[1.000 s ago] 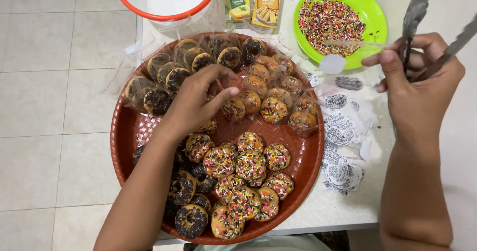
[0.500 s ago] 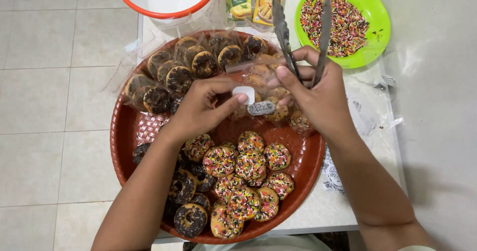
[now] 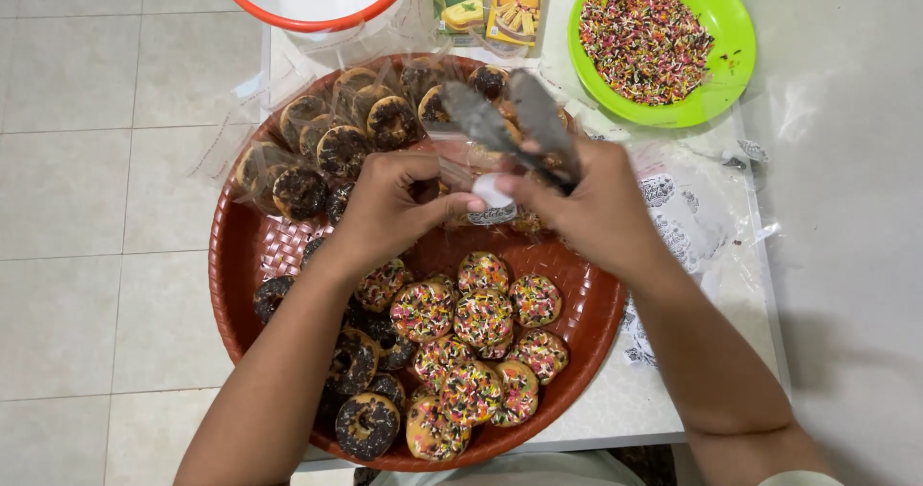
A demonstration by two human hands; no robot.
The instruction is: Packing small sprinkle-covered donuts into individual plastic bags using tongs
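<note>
Head view. Left hand [image 3: 389, 207] pinches clear plastic bag [image 3: 481, 198] above centre of red tray [image 3: 252, 255]. Right hand [image 3: 591, 207] grips bag's other edge, with metal tongs [image 3: 514, 121] clamped in same fist. Risk: tongs knock packed donuts [image 3: 332, 140] at tray's far rim; bag slips, dropping onto sprinkled donuts [image 3: 476, 318] at near side.

Clear plastic wrapper [image 3: 481, 193], small and crinkled with a white printed patch, pinched between both hands at frame centre above the tray. Metal tongs [image 3: 514, 121], dark grey and blurred, arms close together, gripped in the right hand, tips angled toward upper left.
</note>
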